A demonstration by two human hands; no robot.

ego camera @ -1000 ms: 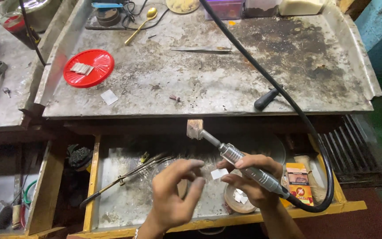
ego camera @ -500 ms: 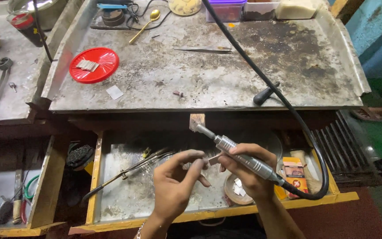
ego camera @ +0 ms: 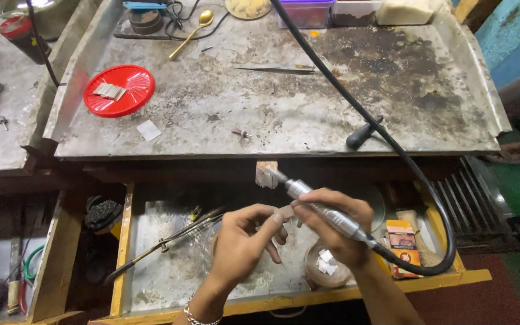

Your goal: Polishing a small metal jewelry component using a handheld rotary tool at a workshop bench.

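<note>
A small flat carton (ego camera: 403,247), orange and white with a dark picture panel, lies at the lower right of the frame, in the open drawer's right corner; at the top edge stand a purple-lidded clear box (ego camera: 306,12) and a pale tub (ego camera: 356,10) beside it

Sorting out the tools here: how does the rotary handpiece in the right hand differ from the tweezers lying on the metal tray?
The rotary handpiece is gripped by the right hand and tilted over the drawer; the tweezers lie flat and untouched on the tray. The handpiece is thick, round and trails a black cable; the tweezers are thin, pointed and loose. Both are silvery metal.
</note>
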